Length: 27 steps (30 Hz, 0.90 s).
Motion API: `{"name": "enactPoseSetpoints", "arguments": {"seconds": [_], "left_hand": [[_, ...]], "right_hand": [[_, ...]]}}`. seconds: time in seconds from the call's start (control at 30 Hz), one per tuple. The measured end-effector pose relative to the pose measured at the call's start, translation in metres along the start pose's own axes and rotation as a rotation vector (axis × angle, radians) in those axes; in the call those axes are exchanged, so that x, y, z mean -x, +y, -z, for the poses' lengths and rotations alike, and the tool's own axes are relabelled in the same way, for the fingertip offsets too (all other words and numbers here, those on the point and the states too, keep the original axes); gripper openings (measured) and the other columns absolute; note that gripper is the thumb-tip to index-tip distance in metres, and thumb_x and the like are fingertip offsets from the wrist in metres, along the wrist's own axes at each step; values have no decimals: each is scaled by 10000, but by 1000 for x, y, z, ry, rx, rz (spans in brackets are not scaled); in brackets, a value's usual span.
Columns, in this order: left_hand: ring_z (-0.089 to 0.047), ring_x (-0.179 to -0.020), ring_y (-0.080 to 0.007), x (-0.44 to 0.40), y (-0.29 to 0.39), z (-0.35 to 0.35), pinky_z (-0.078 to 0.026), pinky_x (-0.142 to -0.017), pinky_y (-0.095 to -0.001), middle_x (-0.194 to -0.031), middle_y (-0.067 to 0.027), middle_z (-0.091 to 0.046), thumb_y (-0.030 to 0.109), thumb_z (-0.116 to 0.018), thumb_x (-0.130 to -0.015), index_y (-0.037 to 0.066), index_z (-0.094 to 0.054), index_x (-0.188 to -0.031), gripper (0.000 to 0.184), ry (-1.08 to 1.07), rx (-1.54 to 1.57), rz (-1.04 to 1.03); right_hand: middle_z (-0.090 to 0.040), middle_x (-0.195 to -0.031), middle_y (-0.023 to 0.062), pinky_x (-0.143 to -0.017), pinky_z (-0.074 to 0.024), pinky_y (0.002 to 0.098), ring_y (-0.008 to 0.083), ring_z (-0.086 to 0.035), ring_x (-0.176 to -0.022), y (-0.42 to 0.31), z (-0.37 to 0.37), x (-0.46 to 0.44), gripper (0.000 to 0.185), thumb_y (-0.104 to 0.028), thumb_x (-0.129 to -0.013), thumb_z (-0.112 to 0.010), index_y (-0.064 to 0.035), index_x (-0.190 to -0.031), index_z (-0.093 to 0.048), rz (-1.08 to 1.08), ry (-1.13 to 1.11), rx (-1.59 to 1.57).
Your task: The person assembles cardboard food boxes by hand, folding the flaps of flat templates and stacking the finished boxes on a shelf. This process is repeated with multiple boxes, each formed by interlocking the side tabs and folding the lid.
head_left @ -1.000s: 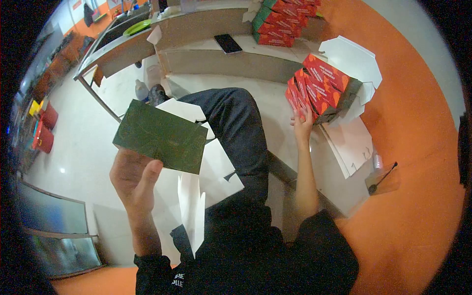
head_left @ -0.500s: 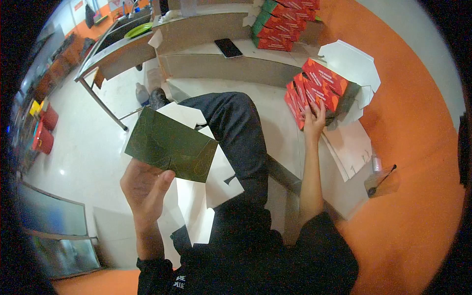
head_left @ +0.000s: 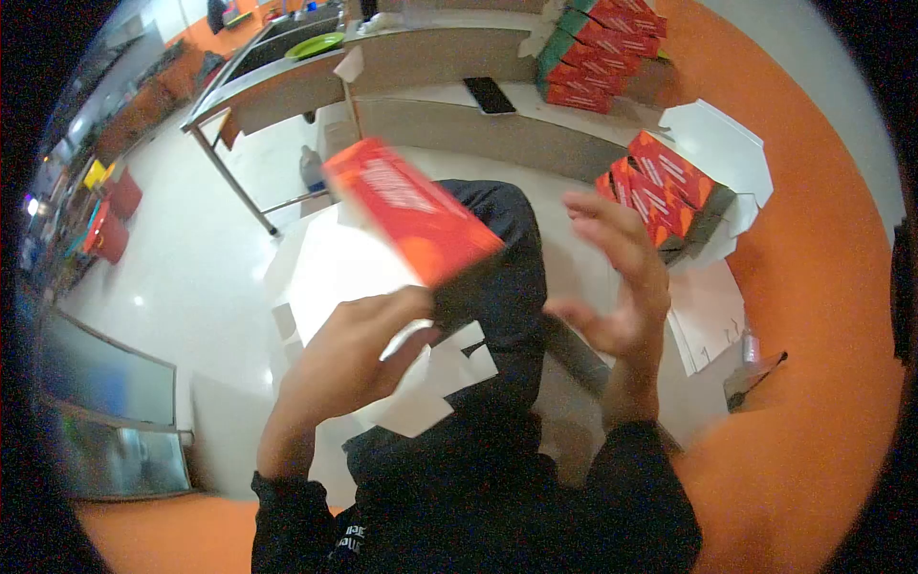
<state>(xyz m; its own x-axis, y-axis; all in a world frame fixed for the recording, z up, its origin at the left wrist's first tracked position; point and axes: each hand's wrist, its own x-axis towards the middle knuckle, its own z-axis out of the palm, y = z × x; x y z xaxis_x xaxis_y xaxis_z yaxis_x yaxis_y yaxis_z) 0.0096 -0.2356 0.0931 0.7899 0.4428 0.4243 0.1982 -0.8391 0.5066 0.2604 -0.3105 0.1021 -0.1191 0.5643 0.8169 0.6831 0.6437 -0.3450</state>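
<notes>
A printed red carton (head_left: pixel 413 210), boxy and smooth, is gripped above the lap by the left hand (head_left: pixel 354 354); blur hides whether it's fully closed. This looks like single-carton handling; a two-handed grip needs the empty, wide-spread right hand (head_left: pixel 626 292) nearer. Notched white card (head_left: pixel 349 268) lies beneath.

- Red box (head_left: pixel 416 212), just off centre toward eleven o'clock: smooth printed card.
- White carton (head_left: pixel 344 277), near centre toward nine: plain smooth paperboard.
- Trousers (head_left: pixel 505 225), near centre toward one: matt cloth.
- Phone (head_left: pixel 490 95), twelve o'clock: smooth, glass-like face.
- Plate (head_left: pixel 316 45), eleven o'clock: plastic-looking.
- Table leg (head_left: pixel 232 182), ten o'clock: shiny metal.
- Floor (head_left: pixel 163 258), nine o'clock: smooth, glossy.
- Orange surface (head_left: pixel 818 297), three o'clock: smooth, nearly matt.
</notes>
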Motion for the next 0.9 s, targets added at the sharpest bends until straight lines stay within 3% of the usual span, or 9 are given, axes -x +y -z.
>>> {"name": "enactPoseSetpoints", "arguments": {"seconds": [0.13,0.17,0.23,0.33,0.47,0.57,0.67,0.77,0.9], "left_hand": [[-625,-896,-316,3,-7,-14,-502,-785,-411,-959,-137,-632,25,-589,-752,32,-563,-977,227,-191,-233,-173],[-625,-896,-314,5,-7,-12,-501,-788,-406,-957,-135,-633,24,-579,-750,32,-563,-971,222,-210,-242,-154],[-625,-896,-310,11,-9,-9,-500,-795,-398,-954,-131,-634,22,-559,-746,33,-564,-958,213,-249,-255,-111],[-623,-870,-293,17,-23,-11,-483,-768,-388,-899,-136,-612,33,-546,-750,33,-533,-1009,259,-258,-237,-114],[-616,-874,-306,26,-20,-23,-482,-771,-394,-902,-134,-611,7,-545,-749,24,-536,-1015,267,-152,-119,16],[-611,-890,-311,34,-22,-31,-480,-782,-406,-932,-138,-605,-19,-539,-748,24,-540,-1017,272,-179,-123,128],[-608,-896,-304,40,-35,-35,-485,-776,-405,-964,-133,-594,-18,-546,-737,21,-551,-993,259,-303,-165,59],[-609,-913,-286,44,-40,-30,-498,-774,-385,-989,-118,-589,-23,-558,-717,26,-558,-970,258,-210,-241,-54],[-610,-956,-276,47,-38,-11,-512,-785,-367,-1001,-97,-616,24,-584,-769,45,-586,-917,149,-100,-211,-54]], "right_hand": [[-500,-1249,133,-982,-360,472,339,-465,-1165,-24,-22,-13,486,-317,-720,-729,-114,-1134,-576,153,-425,78],[-540,-1153,118,-993,-338,491,301,-484,-1136,-20,-32,-9,432,-304,-722,-727,-100,-1073,-580,179,-506,59],[-616,-989,82,-895,-420,443,280,-566,-985,-12,-50,10,354,-241,-688,-770,-62,-952,-615,91,-583,46],[-606,-803,87,-794,-456,413,275,-603,-809,-4,-68,35,313,-256,-749,-711,-60,-955,-580,31,-563,-67],[-605,-727,100,-616,-479,355,265,-598,-625,-4,-94,56,265,-238,-758,-710,-44,-896,-594,-25,-347,8],[-619,-778,100,-634,-482,332,239,-594,-669,-13,-98,61,272,-171,-726,-746,-17,-903,-608,-259,-328,-163],[-624,-839,117,-700,-484,332,264,-610,-756,3,-85,52,273,-172,-736,-739,-17,-918,-609,-139,-232,-155],[-616,-1012,141,-928,-399,419,312,-560,-1024,51,-61,45,409,-406,-792,-668,-43,-972,-612,-116,-159,41],[-501,-1276,150,-1046,-315,408,283,-454,-1215,99,-42,59,778,-425,-542,-841,-82,-1163,-522,-370,-281,-464]]}}
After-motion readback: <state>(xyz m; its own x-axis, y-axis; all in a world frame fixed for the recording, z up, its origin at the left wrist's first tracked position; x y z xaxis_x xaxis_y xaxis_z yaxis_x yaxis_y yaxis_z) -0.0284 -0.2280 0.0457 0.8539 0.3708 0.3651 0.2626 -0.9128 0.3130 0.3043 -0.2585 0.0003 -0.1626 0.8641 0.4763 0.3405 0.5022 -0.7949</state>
